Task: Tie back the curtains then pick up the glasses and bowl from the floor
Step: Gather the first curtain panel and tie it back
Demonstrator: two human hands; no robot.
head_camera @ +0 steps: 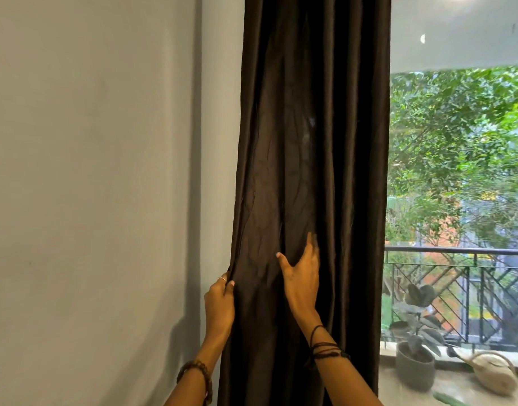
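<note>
A dark brown curtain (310, 142) hangs gathered in long folds between the wall and the window. My left hand (219, 303) pinches the curtain's left edge next to the wall, fingers curled round the fabric. My right hand (301, 276) lies against the front of the curtain, thumb spread out to the left and fingertips tucked into a fold. No tie-back, glasses or bowl are in view.
A plain grey wall (90, 171) fills the left half. To the right is a window (457, 171) onto a balcony with a black railing (462, 253), trees, a potted plant (416, 364) and a beige watering can (495, 376).
</note>
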